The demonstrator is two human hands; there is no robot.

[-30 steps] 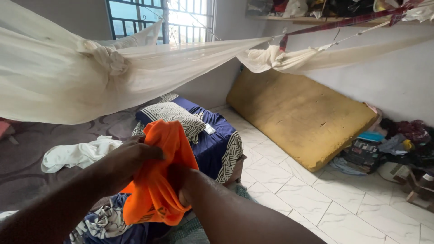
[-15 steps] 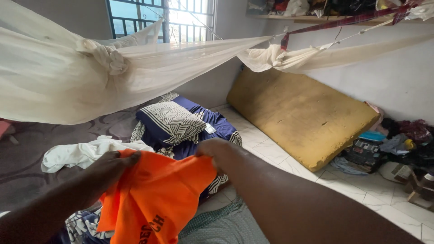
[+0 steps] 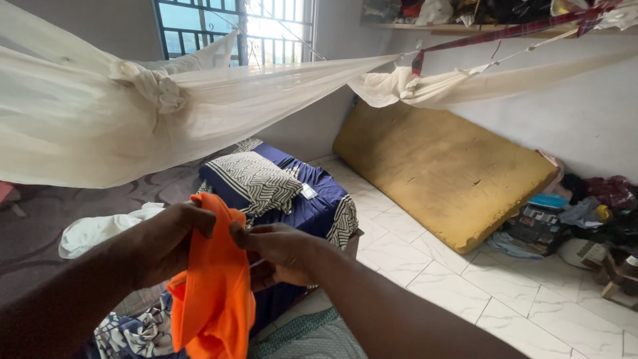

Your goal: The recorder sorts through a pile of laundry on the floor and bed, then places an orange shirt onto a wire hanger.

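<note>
An orange garment (image 3: 214, 292) hangs folded lengthwise in front of me, over the edge of a bed. My left hand (image 3: 166, 239) pinches its top edge from the left side. My right hand (image 3: 282, 249) grips the same top edge from the right, fingers closed on the cloth. The two hands are close together, almost touching. The lower part of the garment drops out of the frame.
A blue patterned pillow (image 3: 256, 181) and blue sheet lie on the bed, with a white cloth (image 3: 100, 229) to the left. A tied-up cream mosquito net (image 3: 153, 100) hangs overhead. A yellow foam mattress (image 3: 445, 173) leans on the right wall beside piled clutter (image 3: 571, 219). White tiled floor (image 3: 465, 292).
The garment was spread wide between my hands half a second ago. Now my hands have come together and the cloth hangs narrow and folded.
</note>
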